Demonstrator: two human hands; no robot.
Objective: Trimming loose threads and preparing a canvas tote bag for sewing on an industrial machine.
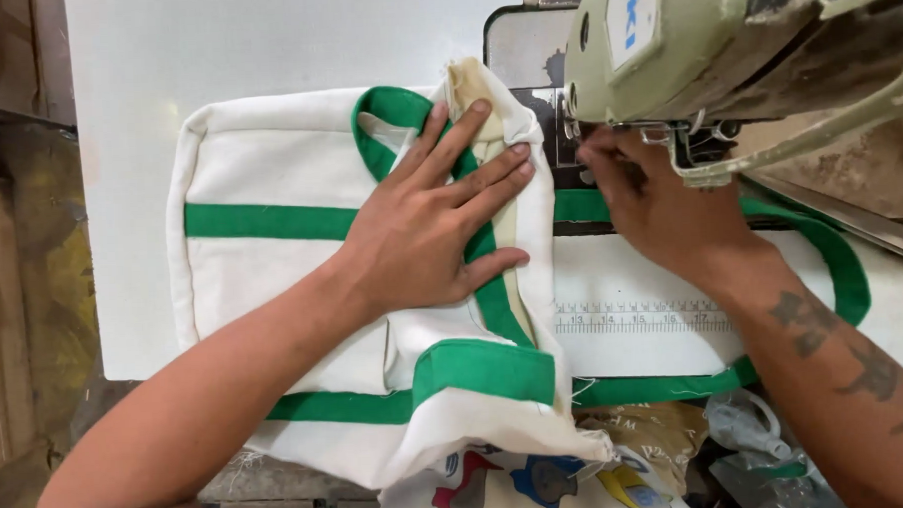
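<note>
White canvas bag [268, 170] under both hands [425, 220], machine-side edge crowded.

White rectangular label [631, 12] with blue marking, stuck on the sewing machine head [724, 44] at top right. Printed ruler strip [642, 317], pale with dark ticks, flat on the desk [264, 40] below the machine. Crumpled clear plastic bags [753, 434] at the bottom right, under the desk edge.
</note>
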